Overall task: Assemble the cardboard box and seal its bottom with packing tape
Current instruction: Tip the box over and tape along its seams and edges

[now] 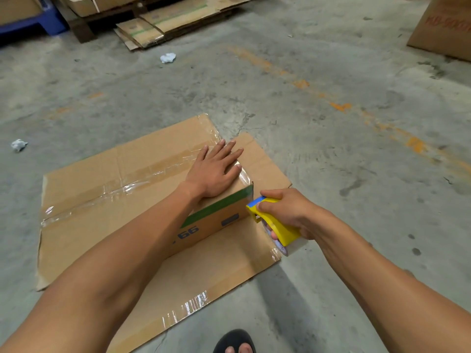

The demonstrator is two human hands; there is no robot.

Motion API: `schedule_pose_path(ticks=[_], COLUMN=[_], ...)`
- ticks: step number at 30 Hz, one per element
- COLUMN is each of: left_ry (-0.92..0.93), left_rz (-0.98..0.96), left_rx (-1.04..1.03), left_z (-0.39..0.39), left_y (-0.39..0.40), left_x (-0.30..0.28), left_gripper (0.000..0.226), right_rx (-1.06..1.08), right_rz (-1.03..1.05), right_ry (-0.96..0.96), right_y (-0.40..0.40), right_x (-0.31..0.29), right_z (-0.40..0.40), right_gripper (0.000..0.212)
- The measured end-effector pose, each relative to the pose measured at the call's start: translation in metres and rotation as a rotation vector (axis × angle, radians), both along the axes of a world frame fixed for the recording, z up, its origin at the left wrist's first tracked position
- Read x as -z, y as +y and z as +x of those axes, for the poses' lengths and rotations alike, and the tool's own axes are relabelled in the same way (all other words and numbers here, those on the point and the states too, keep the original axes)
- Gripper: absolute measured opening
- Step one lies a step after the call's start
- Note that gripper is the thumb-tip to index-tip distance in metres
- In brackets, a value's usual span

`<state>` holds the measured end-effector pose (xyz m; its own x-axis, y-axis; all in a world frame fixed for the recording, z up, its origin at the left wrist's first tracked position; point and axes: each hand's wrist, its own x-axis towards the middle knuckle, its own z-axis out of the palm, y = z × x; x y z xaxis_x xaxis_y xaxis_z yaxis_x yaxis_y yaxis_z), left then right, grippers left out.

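A brown cardboard box (102, 194) stands bottom-up on a flat cardboard sheet (216, 266) on the floor. Clear packing tape (142, 179) runs along the seam of its closed bottom flaps. My left hand (216, 169) lies flat, fingers spread, on the box's right end over the tape. My right hand (288, 212) grips a yellow tape dispenser (277, 228) with a blue tip, held against the box's right corner by the green-striped side. A roll of clear tape (293, 247) sits in the dispenser.
Concrete floor (331, 149) all around, with orange paint marks. Flattened cartons (173, 21) and a wooden pallet lie at the back, a large box (443, 26) at the far right. Crumpled paper scraps (168, 57) lie on the floor. My sandalled foot (235, 342) is at the bottom edge.
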<state>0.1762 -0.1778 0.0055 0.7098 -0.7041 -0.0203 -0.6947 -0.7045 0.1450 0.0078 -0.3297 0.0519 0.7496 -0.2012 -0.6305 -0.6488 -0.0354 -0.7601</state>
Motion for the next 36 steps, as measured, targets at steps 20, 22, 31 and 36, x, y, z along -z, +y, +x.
schedule_pose_path(ticks=[20, 22, 31, 36], left_ry=[-0.102, -0.131, -0.171, -0.132], left_rz=[-0.061, -0.13, -0.135, -0.204], left_rx=[0.149, 0.131, 0.136, 0.091], left_z=[-0.042, -0.043, -0.045, -0.046], left_y=[-0.019, -0.016, -0.019, -0.021], left_x=[0.005, 0.008, 0.003, 0.003], left_gripper=[0.071, 0.056, 0.029, 0.028], right_rx=[0.193, 0.196, 0.217, 0.228], right_rz=[0.029, 0.057, 0.105, 0.091], right_ry=[-0.161, -0.172, -0.159, -0.169], right_y=[-0.038, -0.038, -0.04, -0.042], right_x=[-0.027, -0.019, -0.007, -0.008], right_z=[0.023, 0.024, 0.029, 0.037], right_gripper=[0.059, 0.061, 0.062, 0.062])
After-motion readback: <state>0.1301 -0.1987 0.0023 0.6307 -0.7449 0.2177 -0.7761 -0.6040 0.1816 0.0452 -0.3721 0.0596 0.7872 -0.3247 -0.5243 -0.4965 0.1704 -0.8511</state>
